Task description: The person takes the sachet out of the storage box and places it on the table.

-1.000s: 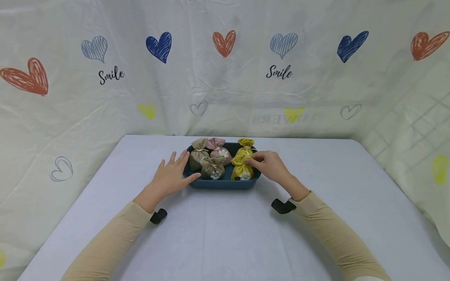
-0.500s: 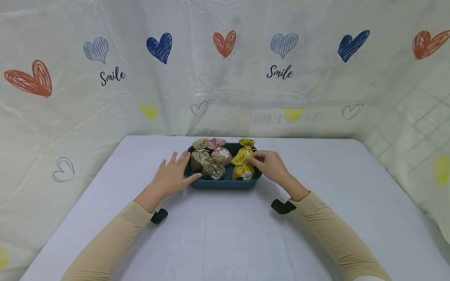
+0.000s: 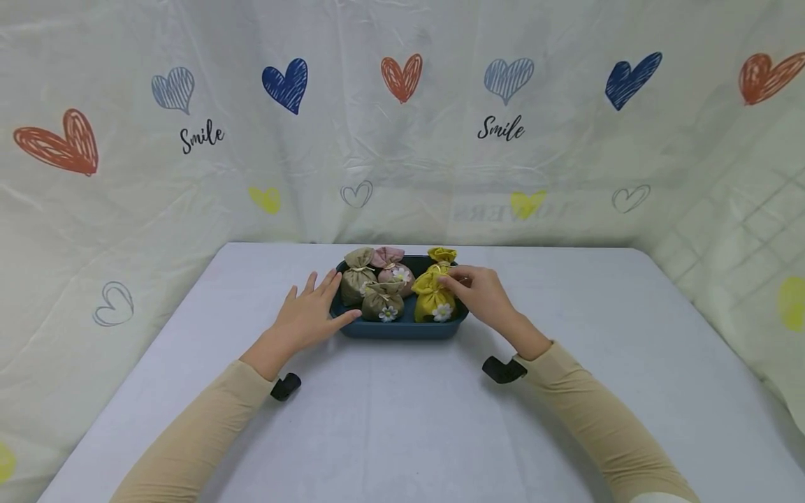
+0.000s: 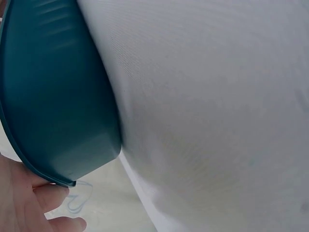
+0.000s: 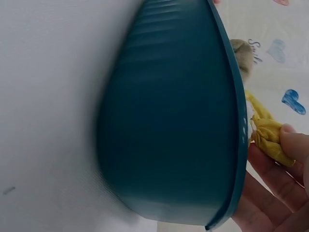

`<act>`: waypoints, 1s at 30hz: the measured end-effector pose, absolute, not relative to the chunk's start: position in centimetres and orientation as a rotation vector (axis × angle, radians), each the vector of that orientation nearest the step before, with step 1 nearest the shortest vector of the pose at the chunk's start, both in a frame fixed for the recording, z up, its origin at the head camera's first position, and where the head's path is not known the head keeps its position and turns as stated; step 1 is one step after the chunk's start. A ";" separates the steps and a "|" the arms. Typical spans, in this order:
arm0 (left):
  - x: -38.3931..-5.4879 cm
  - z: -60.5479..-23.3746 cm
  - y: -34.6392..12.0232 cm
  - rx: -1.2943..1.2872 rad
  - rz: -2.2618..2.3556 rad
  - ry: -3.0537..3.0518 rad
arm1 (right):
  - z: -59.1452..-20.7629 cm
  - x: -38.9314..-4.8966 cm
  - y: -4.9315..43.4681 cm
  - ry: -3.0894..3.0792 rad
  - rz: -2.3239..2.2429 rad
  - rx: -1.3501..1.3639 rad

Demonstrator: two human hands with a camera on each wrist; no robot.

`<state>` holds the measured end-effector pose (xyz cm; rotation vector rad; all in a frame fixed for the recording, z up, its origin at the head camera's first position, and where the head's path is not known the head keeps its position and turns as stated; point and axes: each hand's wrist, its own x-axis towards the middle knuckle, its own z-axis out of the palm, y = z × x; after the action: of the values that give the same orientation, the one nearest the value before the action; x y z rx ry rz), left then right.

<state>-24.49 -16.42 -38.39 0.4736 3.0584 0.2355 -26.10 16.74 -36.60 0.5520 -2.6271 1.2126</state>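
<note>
A dark teal plastic basin stands near the far edge of the table and holds several small drawstring pouches. My right hand pinches the gathered top of the front yellow pouch, also seen as yellow cloth between thumb and fingers in the right wrist view. Behind it is a second yellow pouch, partly hidden. My left hand rests on the basin's left rim with its fingers spread. Two olive-brown pouches, a rear one and a front one, and a pink pouch sit on the left side.
The table has a white cloth over it. Behind hangs a pale curtain printed with hearts and "Smile". Black wrist cameras hang below both sleeves, the left camera and the right camera.
The front yellow pouch's top has tilted slightly left and up with my right hand, which has shifted a little the same way. My left hand stays on the basin rim.
</note>
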 end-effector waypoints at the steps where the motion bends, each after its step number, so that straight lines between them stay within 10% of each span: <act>1: -24.5 -38.4 -16.4 0.473 0.231 3.060 | -36.6 -26.1 16.7 -2.626 1.224 0.554; 30: -24.2 -37.9 -16.2 0.449 0.227 3.030 | -35.6 -26.5 17.7 -2.502 1.563 0.457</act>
<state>-24.20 -16.20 -37.85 0.4494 3.0298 0.2273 -26.46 17.73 -35.61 0.4566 -2.5021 1.5628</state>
